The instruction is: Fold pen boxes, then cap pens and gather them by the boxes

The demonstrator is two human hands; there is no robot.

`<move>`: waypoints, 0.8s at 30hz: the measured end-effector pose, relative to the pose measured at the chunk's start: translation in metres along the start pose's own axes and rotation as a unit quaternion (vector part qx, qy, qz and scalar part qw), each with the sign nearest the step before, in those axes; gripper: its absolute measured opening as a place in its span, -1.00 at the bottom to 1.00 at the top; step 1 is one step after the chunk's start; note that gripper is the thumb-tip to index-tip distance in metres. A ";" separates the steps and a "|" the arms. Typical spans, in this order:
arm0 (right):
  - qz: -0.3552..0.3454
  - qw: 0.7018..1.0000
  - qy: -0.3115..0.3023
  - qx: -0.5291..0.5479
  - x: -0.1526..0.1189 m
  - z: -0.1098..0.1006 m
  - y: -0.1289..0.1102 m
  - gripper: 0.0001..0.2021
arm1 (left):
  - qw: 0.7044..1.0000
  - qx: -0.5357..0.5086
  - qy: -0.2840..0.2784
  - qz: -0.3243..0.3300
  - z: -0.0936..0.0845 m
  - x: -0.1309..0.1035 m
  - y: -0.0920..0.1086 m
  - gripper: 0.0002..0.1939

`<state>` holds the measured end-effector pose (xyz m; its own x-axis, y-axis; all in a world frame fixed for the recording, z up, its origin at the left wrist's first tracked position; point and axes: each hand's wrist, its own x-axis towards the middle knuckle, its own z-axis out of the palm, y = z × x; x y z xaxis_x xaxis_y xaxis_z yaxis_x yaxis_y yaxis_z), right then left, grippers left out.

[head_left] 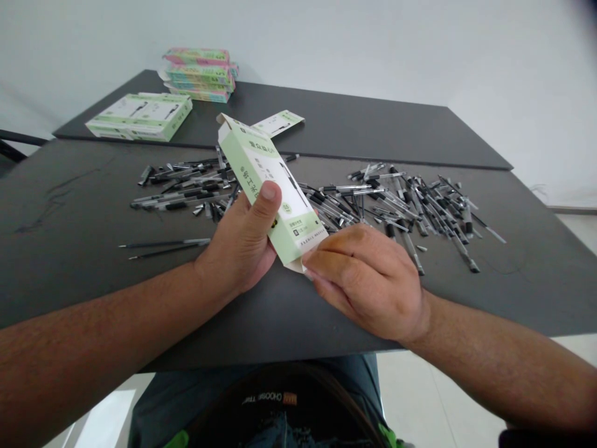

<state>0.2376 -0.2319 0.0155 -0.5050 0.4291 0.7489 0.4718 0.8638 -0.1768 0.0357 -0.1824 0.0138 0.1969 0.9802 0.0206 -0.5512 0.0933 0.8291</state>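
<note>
Holding a slim, oblong green-and-white cardboard box [293, 186] tilted above the dark grey table [69, 261], the left hand [240, 242] has its thumb pressed on a printed edge, its other fingers largely hidden behind. Drawn together, the fingers of the right hand [373, 280] pinch the pale end flap [295, 266] at the box's lower end. Clear-and-black plastic pens [426, 205] lie scattered beyond; two thin black refills [158, 252] lie beside the left wrist.

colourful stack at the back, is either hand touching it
No, the left hand grips a green box and the right hand pinches its near end, both apart from the colourful stack.
</note>
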 end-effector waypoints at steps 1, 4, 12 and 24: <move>-0.004 1.000 -0.002 -0.001 0.001 -0.001 -0.001 -0.71 | 1.000 0.007 0.002 -0.003 0.000 0.000 0.000 0.00; -0.010 1.000 -0.014 -0.007 0.005 -0.004 -0.003 -0.77 | 1.000 0.024 0.005 -0.015 -0.001 0.000 0.002 -0.04; -0.016 1.000 -0.019 0.005 0.007 -0.004 -0.002 -0.79 | 1.000 0.012 -0.005 -0.021 0.000 0.001 0.002 0.07; -0.009 1.000 0.013 0.024 -0.004 0.004 0.004 -0.73 | 0.997 -0.002 -0.050 -0.055 -0.007 0.006 -0.003 0.09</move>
<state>0.2388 -0.2289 0.0094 -0.4943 0.4077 0.7677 0.4275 0.8830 -0.1936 0.0326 -0.1760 0.0078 0.3362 0.9417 -0.0148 -0.5250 0.2004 0.8272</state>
